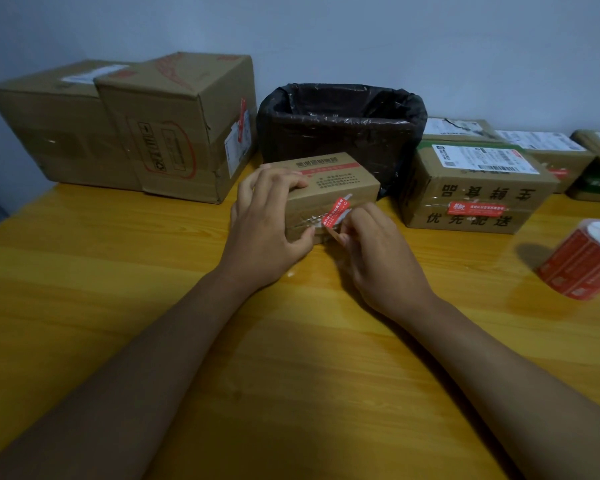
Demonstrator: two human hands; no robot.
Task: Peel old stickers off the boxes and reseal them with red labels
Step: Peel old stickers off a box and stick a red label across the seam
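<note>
A small cardboard box (329,183) stands on the wooden table (118,271) in the middle. My left hand (267,223) grips its left end, fingers over the top and thumb on the front face. On that front face a red sticker (336,213) is partly lifted, with torn white paper around it. My right hand (378,251) pinches the sticker's lower end between thumb and fingertips. A roll of red labels (584,259) lies at the right edge of the table.
A bin lined with a black bag (340,123) stands right behind the small box. Two large cartons (125,126) sit at the back left. A box with a red label (471,188) and several more parcels (548,150) line the back right.
</note>
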